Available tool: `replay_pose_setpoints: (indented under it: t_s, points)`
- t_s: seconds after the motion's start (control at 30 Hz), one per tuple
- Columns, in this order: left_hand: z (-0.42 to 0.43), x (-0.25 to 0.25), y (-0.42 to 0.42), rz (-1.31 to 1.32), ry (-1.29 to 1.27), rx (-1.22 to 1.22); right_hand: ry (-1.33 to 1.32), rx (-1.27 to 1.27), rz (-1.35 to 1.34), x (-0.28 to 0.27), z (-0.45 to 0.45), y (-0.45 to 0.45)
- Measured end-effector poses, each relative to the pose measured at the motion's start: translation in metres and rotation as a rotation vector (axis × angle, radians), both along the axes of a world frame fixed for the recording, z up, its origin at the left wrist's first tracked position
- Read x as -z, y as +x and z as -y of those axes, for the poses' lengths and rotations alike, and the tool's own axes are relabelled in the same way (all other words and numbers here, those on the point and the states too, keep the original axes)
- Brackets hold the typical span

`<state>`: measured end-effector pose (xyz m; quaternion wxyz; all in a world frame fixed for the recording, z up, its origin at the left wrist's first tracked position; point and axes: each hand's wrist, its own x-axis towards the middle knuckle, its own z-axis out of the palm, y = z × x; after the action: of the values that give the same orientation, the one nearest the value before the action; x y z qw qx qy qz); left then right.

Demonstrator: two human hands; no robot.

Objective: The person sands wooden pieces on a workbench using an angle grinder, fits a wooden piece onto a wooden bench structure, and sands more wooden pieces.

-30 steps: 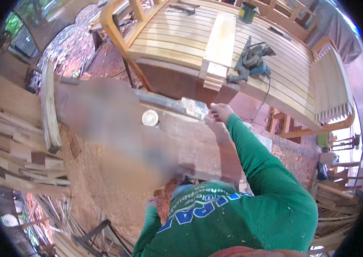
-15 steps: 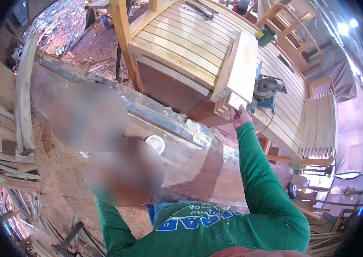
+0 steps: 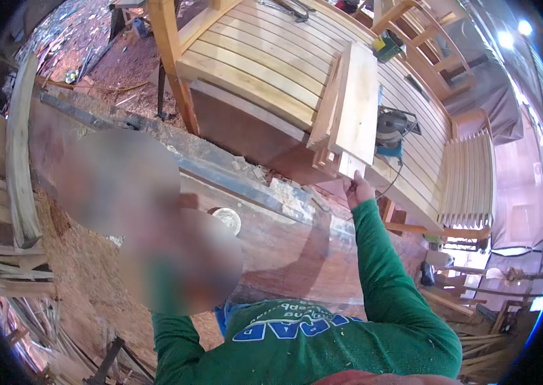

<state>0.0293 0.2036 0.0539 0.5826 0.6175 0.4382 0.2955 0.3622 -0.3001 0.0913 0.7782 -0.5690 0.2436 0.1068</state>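
Note:
My right hand is closed, thumb and fingers pinching the near end of a pale wooden board. That board juts out from a stack of boards lying on a slatted wooden surface. At the stack's left side, more boards lean at a slight angle. Right beside the stack rests a circular saw with a cord. My left arm, in a green sleeve, reaches forward on the left. A blurred patch covers my left hand, so its fingers and anything it holds are hidden.
A white round container stands on the reddish-brown plank surface. A green can sits behind the stack. Slatted wood stands at the right; long timber and offcuts lie left. Sawdust covers the ground.
My right hand has moved slightly toward me with the board's end, which sticks out farther from the stack. The boards on the left side have shifted apart. The whole view has drifted slightly.

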Motion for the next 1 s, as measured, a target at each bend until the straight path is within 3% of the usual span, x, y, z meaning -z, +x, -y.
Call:
replay_pose_setpoints:
  t_s: [0.07, 0.17, 0.3, 0.37, 0.43, 0.53, 0.6, 0.63, 0.67, 0.73, 0.83, 0.87, 0.9, 1.0]
  points:
    - [0.010, -0.011, 0.013, 0.018, -0.070, 0.035, -0.012, -0.069, 0.049, -0.005, 0.015, -0.039]
    - [0.052, -0.042, 0.041, 0.184, 0.079, 0.240, -0.021, -0.038, -0.054, -0.038, 0.023, -0.109]
    - [0.127, -0.051, 0.085, 0.089, -0.128, 0.617, -0.024, -0.210, -0.082, -0.038, 0.096, -0.210]
    - [0.193, -0.046, 0.108, 0.144, -0.540, 0.780, -0.055, -0.247, -0.122, -0.050, 0.120, -0.261]
    - [0.259, -0.071, 0.123, 0.003, -0.657, 0.898, -0.004, -0.320, -0.107, -0.050, 0.150, -0.311]
    - [0.340, -0.052, 0.144, -0.101, -0.982, 0.941, -0.038, -0.421, -0.184, -0.051, 0.197, -0.366]
    - [0.383, -0.043, 0.164, 0.047, -1.172, 0.915, -0.093, -0.416, -0.253, -0.058, 0.227, -0.398]
    - [0.401, -0.040, 0.173, 0.116, -1.270, 0.889, -0.136, -0.414, -0.253, -0.063, 0.241, -0.411]
    - [0.413, -0.073, 0.174, 0.083, -1.165, 0.762, -0.178, -0.420, -0.256, -0.067, 0.253, -0.422]
    - [0.422, -0.068, 0.193, 0.117, -1.205, 0.838, -0.313, -0.459, -0.209, -0.062, 0.280, -0.442]
    - [0.467, -0.104, 0.164, 0.066, -1.078, 0.890, -0.669, -0.546, -0.088, -0.049, 0.324, -0.471]
    - [0.475, -0.048, 0.163, 0.187, -1.130, 0.973, -0.828, -0.566, -0.063, -0.059, 0.334, -0.477]
    - [0.486, -0.071, 0.142, 0.108, -1.125, 0.907, -0.990, -0.578, -0.035, -0.064, 0.346, -0.477]
    - [0.492, -0.032, 0.083, 0.033, -1.163, 0.902, -1.105, -0.523, -0.041, -0.055, 0.400, -0.506]
